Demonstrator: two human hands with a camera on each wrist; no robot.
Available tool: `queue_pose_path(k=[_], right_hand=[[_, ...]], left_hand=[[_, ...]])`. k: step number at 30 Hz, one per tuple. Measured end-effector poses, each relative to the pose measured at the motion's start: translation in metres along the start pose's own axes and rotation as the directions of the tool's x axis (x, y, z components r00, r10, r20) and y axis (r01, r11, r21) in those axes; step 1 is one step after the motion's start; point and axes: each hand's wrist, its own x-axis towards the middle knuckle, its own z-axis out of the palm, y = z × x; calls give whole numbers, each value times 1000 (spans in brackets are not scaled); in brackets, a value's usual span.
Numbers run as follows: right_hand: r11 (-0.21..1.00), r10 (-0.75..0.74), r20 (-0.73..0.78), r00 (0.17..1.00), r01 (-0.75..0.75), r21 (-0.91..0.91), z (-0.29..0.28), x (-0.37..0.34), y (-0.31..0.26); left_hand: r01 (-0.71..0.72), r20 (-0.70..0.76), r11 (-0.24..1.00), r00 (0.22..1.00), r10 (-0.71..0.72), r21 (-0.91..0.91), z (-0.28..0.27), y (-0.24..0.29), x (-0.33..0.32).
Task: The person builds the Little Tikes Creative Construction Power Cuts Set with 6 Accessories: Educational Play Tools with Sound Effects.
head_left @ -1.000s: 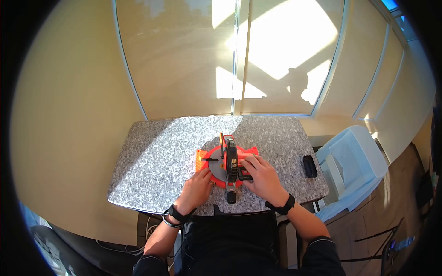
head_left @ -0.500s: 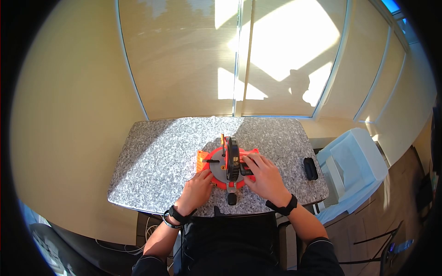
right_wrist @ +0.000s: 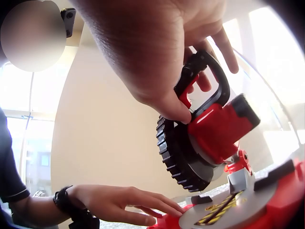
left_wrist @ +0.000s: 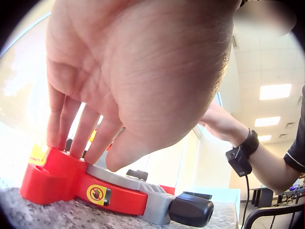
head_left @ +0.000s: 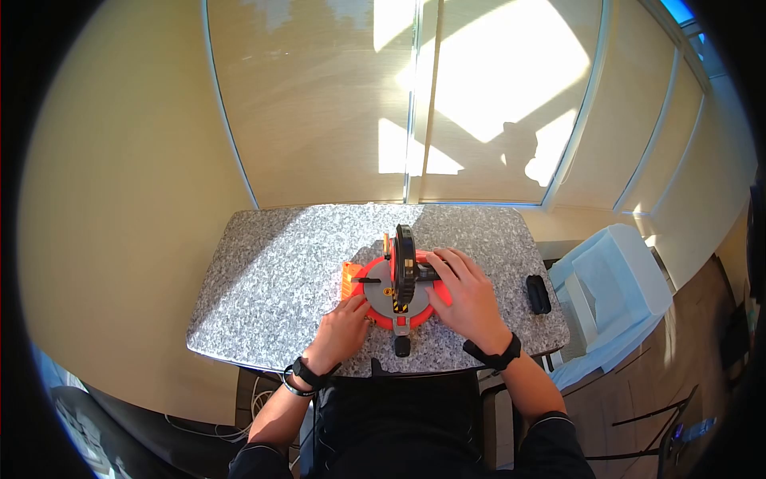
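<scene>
A toy miter saw (head_left: 404, 259) stands on the speckled table, with a red base, a round grey turntable (head_left: 375, 297) and a black toothed blade disc (right_wrist: 178, 160). My right hand (head_left: 471, 302) holds the black loop handle (right_wrist: 222, 78) on the raised saw head; in the right wrist view the thumb presses its near side and fingers pass behind it. My left hand (head_left: 339, 329) lies at the base's left front, its fairly straight fingertips touching the red base (left_wrist: 62, 174). The blade disc hangs above yellow-and-black stripes (right_wrist: 219, 208) on the turntable.
A black case (head_left: 538, 294) lies on the table's right side. A black knob (head_left: 402, 346) juts from the saw's front towards the table edge. Beyond the right edge stands a chair draped in light blue cloth (head_left: 614, 279). Panelled walls close off the back and left.
The saw head has swung up and back, uncovering the stripes on the turntable. My right hand has risen with the handle and shifted slightly right. The left hand stays at the base.
</scene>
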Motion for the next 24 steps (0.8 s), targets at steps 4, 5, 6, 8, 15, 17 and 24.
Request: queue_pose_path(k=[4,5,6,8,15,17,24], right_hand=[[1000,-21,-64,998,21,-7,-6,4,-3],[1000,-21,-64,998,21,-7,-8,5,-4],[999,-34,-84,996,32,-16,-10,6,-6],[999,-46,-105,993,44,-26,-12,7,-7],[996,-83,-168,982,84,1,-14,10,-8],[996,-86,-170,982,88,3,-16,10,-10],[995,-96,-153,984,94,-19,-17,7,-11]], left_hand=[[4,3,1000,1000,-4,3,-2,2,0],[2,0,1000,1000,-2,1,-2,2,0],[2,-1,1000,1000,-2,1,-2,2,0],[7,6,1000,1000,-7,8,-1,1,0],[5,5,1000,1000,-5,9,1,-1,-1],[-15,-9,1000,1000,15,8,2,-2,-1],[-7,0,1000,1000,7,23,0,1,-1]])
